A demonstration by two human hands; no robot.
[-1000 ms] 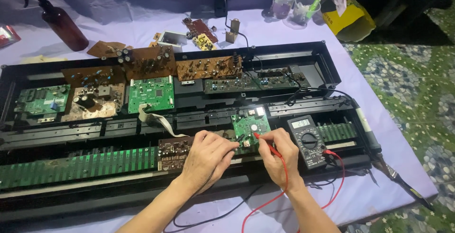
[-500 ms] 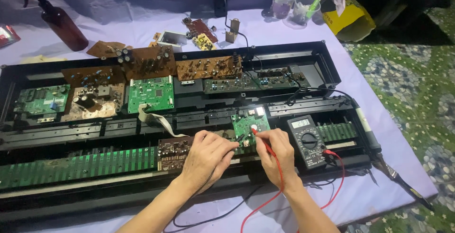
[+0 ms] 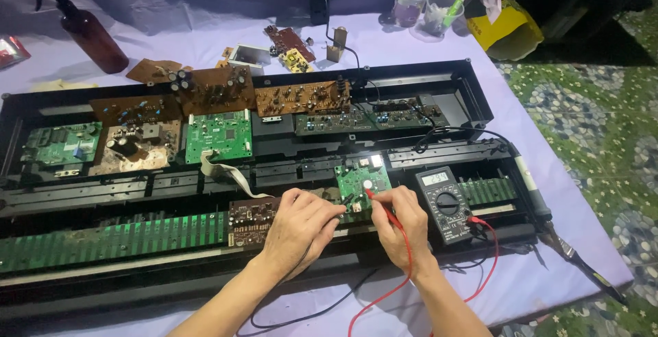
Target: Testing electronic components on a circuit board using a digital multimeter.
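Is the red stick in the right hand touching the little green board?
Touching. The head view shows the red probe in the right hand with its tip resting on the small green circuit board.

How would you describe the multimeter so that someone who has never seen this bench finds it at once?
Start at the long black open chassis lying across the lilac-covered table. Go to its near right end, just right of the right hand. There lies the dark grey handheld multimeter: unlike the bare circuit boards around it, it has a round dial, a lit number display and red leads.
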